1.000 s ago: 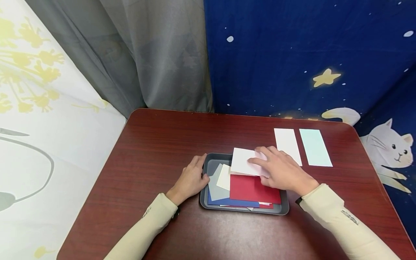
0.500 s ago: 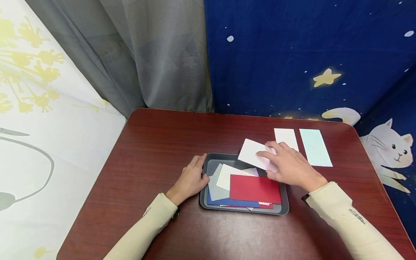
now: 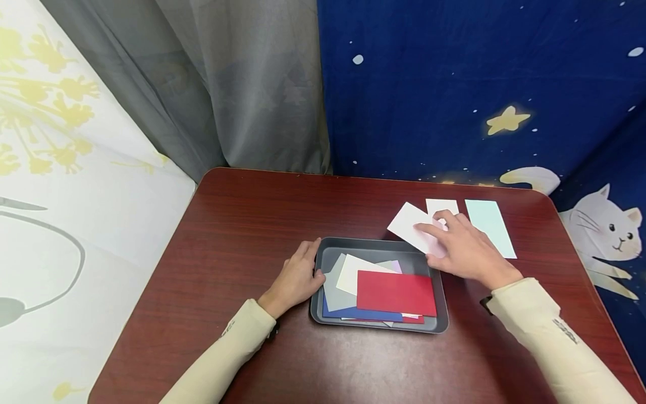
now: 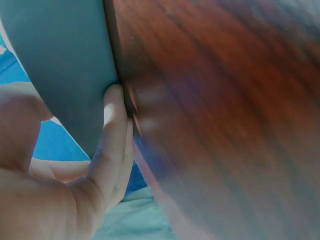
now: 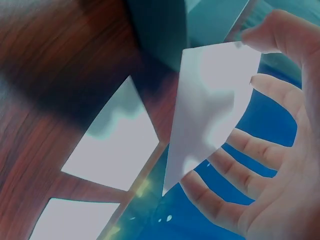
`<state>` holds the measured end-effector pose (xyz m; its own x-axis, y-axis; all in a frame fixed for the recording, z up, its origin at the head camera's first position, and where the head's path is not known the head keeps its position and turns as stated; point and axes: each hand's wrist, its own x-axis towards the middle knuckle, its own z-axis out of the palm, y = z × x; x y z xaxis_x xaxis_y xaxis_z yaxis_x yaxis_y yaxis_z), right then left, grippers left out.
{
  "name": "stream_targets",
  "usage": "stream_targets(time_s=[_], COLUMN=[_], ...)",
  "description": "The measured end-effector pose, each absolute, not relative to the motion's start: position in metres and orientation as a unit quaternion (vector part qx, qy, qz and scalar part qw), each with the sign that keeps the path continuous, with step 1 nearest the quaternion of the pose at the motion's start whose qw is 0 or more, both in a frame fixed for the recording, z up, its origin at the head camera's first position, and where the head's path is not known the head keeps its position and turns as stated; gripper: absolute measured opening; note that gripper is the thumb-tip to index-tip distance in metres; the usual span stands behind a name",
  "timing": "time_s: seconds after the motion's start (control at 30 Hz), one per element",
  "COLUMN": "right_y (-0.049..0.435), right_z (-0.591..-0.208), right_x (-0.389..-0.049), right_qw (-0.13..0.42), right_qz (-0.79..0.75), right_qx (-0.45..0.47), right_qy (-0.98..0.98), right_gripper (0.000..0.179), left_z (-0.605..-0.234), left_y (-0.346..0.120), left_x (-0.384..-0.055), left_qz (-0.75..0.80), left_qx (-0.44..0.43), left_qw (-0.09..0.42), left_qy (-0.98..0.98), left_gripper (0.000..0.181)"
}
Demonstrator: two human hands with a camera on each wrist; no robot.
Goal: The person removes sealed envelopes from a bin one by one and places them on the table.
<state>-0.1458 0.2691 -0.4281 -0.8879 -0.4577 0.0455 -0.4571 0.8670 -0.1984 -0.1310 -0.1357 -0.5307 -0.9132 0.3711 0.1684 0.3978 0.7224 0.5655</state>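
Observation:
My right hand (image 3: pixel 466 247) holds a white card (image 3: pixel 411 227) in the air above the tray's back right corner. In the right wrist view the thumb and fingertips are at opposite edges of the card (image 5: pixel 210 100). My left hand (image 3: pixel 295 280) grips the left side of the dark grey tray (image 3: pixel 378 245); its thumb is at the rim, and the fingers (image 4: pixel 112 125) lie along the outer wall. Inside the tray are a red card (image 3: pixel 396 293), a cream card (image 3: pixel 350 275), grey pieces (image 3: pixel 335 294), a blue piece (image 3: pixel 363 314) and other partly covered pieces.
Behind the right hand lie a white card (image 3: pixel 441 205), partly hidden by the fingers and held card, and a pale mint card (image 3: pixel 487 224). The brown wooden table (image 3: pixel 262 224) ends at the back near a grey curtain (image 3: pixel 267 84) and a blue curtain (image 3: pixel 429 84).
My right hand has carried the white card back and to the right from over the tray's pile, turning it. More of the cream card and tray floor shows. My left hand stays put.

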Motion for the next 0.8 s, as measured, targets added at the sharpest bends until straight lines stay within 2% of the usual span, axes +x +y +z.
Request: stream_targets(time_s=[0.13,0.47,0.63,0.8], right_y=[0.279,0.310,0.326,0.340], right_z=[-0.429,-0.442,-0.447,-0.450], right_x=[-0.149,-0.159,-0.163,-0.165], right_qw=[0.000,0.023,0.042,0.056], right_qz=[-0.110,-0.110,-0.102,-0.102], right_qx=[-0.217,-0.178,-0.149,-0.119], right_qy=[0.970,0.978,0.983,0.986], right_gripper=[0.068,0.067,0.065,0.065], left_z=[-0.516,-0.556,-0.536,-0.545], left_y=[-0.134,-0.137,-0.137,-0.137], left_x=[-0.126,-0.139,-0.132,-0.135], left_qz=[-0.326,-0.287,-0.298,-0.299], left_qx=[-0.209,-0.194,-0.201,-0.197], left_qw=[0.023,0.022,0.018,0.017], left_qy=[-0.921,-0.938,-0.933,-0.934], left_gripper=[0.077,0.083,0.079,0.081])
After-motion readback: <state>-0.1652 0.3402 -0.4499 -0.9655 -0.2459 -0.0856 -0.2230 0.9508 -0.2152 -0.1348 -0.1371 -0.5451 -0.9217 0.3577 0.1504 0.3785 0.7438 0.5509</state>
